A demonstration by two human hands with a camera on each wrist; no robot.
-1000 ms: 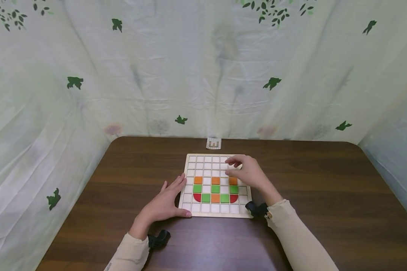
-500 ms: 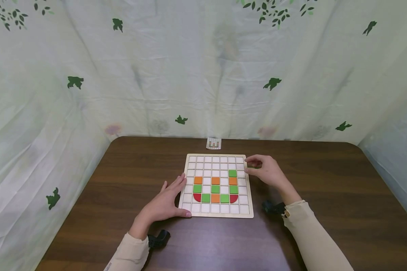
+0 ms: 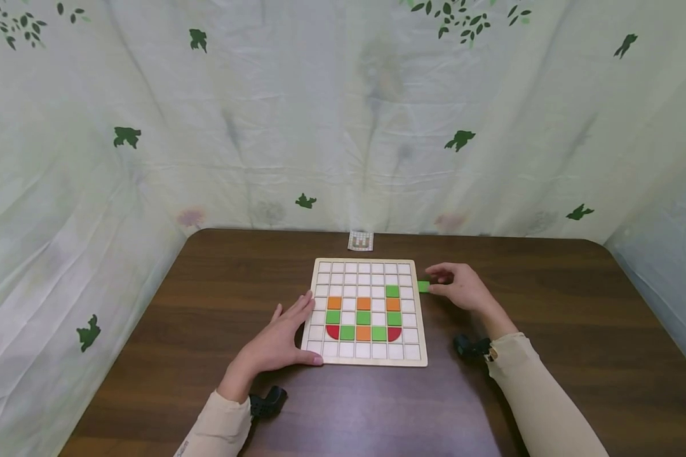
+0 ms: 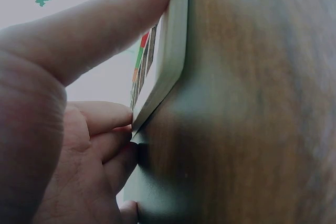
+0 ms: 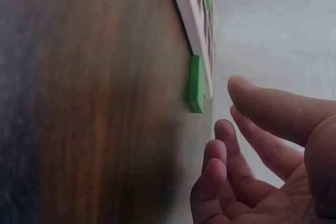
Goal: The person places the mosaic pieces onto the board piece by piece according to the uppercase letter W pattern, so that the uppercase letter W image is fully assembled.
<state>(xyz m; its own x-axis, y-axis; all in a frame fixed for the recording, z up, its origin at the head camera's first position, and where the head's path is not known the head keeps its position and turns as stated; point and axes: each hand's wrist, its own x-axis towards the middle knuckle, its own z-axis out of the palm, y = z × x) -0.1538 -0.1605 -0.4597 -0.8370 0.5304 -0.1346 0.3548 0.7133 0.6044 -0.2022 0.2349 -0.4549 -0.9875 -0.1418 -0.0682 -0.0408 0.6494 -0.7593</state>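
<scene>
A pale square grid board (image 3: 345,351) lies on the table with green, orange and red tiles set in some of its cells. My left hand (image 3: 280,336) rests at its left edge, fingers along the side and thumb on the near-left corner. A loose green tile (image 3: 423,287) lies flat on the table just off the board's right edge. Beside that tile is my right hand (image 3: 460,289), thumb and fingers loosely bent. The right wrist view has a gap between the hand and the green tile (image 5: 196,85), with nothing between the fingers.
A small card printed with a grid pattern (image 3: 361,240) lies at the table's far edge, behind the board. The brown wooden table (image 3: 549,330) backs onto a pale curtain (image 3: 343,127) with leaf prints.
My right hand has moved off the board to the right, uncovering a green tile in the upper right cells. A loose green tile now shows beside the board. The left hand stays put.
</scene>
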